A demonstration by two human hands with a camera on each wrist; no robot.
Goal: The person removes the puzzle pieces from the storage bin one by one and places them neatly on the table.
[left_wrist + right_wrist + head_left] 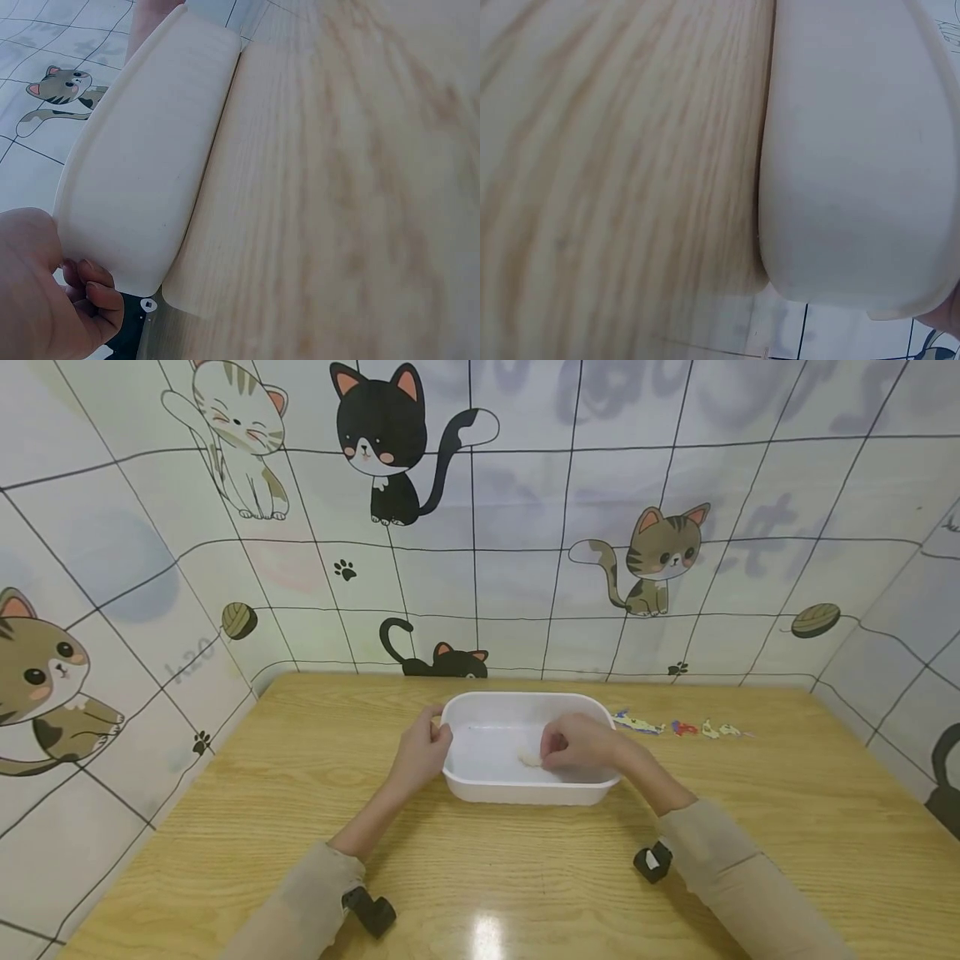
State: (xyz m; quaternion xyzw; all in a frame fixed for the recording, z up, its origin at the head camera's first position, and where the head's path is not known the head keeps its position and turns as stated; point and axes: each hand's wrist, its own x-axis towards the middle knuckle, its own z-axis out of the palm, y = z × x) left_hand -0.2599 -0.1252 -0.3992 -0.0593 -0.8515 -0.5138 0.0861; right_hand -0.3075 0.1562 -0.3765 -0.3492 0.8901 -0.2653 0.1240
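Note:
A white plastic basin (525, 793) with a rounded rim stands on the wooden table. My left hand (422, 750) grips its left end, thumb at the rim; the left wrist view shows the same hand (56, 289) with fingers curled against the end wall. My right hand (577, 743) reaches over the right side into the basin, fingers curled and tips low near the floor. At these fingertips is a small cream-coloured piece (529, 761), which they pinch at its right end. The basin's outer wall (855, 150) fills much of the right wrist view, hiding the right fingers.
Several small flat coloured pieces lie in a row right of the basin: a long blue-and-yellow piece (639, 723), a red piece (684, 727) and pale yellow pieces (727, 729). Behind the wooden table (480, 860) rises a wall covering (517, 577) printed with cats.

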